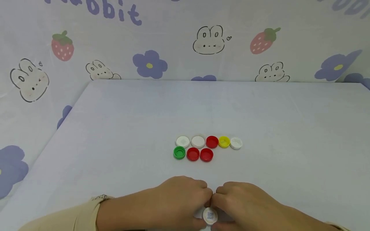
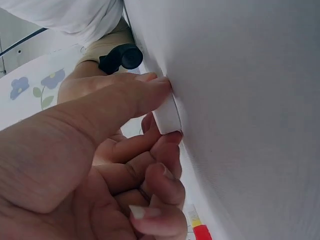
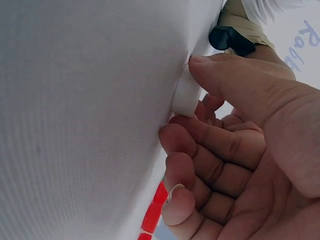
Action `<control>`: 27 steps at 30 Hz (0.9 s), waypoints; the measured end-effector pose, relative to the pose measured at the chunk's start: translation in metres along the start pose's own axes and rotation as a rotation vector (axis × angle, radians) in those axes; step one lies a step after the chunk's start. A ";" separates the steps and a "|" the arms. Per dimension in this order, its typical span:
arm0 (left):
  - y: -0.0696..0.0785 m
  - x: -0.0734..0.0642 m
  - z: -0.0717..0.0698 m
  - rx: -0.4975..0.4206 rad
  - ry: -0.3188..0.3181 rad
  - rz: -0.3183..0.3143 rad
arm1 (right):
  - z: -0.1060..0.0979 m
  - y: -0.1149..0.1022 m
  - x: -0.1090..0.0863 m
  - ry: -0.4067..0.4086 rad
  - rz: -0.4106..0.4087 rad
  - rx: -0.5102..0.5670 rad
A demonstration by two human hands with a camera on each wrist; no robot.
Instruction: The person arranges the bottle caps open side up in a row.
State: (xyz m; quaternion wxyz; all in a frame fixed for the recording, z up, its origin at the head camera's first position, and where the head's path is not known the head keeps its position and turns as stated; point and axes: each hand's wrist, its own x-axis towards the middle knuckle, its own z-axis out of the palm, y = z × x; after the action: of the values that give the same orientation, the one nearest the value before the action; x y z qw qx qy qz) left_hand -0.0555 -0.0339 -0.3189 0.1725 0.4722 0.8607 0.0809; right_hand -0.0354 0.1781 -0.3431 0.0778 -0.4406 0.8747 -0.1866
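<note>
A small white bottle cap (image 1: 210, 216) with a printed square on its face lies at the table's near edge, between both hands. My left hand (image 1: 180, 200) pinches it from the left; in the left wrist view the cap (image 2: 168, 118) shows its side wall between thumb and fingers. From the other side my right hand (image 1: 245, 203) holds the same cap, and in the right wrist view the cap (image 3: 186, 94) sits between thumb and index finger. The knuckles of the two hands nearly meet above it. Its underside is hidden.
Beyond the hands, other caps stand in two rows. The far row has white caps, a red cap (image 1: 212, 141) and a yellow cap (image 1: 224, 141); the near row has a green cap (image 1: 179, 152) and two red ones. A patterned cloth (image 1: 170, 38) hangs behind the white table (image 1: 130, 118).
</note>
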 end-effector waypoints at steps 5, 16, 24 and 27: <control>-0.004 -0.002 -0.002 -0.109 0.000 0.019 | -0.001 -0.001 0.000 0.043 -0.010 0.026; -0.009 -0.002 -0.006 -0.242 0.005 0.049 | -0.009 -0.003 -0.001 0.062 0.076 0.132; -0.011 -0.003 -0.008 -0.265 -0.001 0.047 | -0.014 0.000 -0.001 -0.016 0.141 0.121; -0.011 -0.003 -0.008 -0.229 0.044 0.050 | -0.015 0.002 0.000 0.021 0.142 0.106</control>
State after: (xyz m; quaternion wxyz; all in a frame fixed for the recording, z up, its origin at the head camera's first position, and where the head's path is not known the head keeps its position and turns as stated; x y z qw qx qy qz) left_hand -0.0657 -0.0422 -0.3145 0.2042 0.4687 0.8373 0.1936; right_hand -0.0413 0.1833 -0.3297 0.1048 -0.3705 0.8934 -0.2314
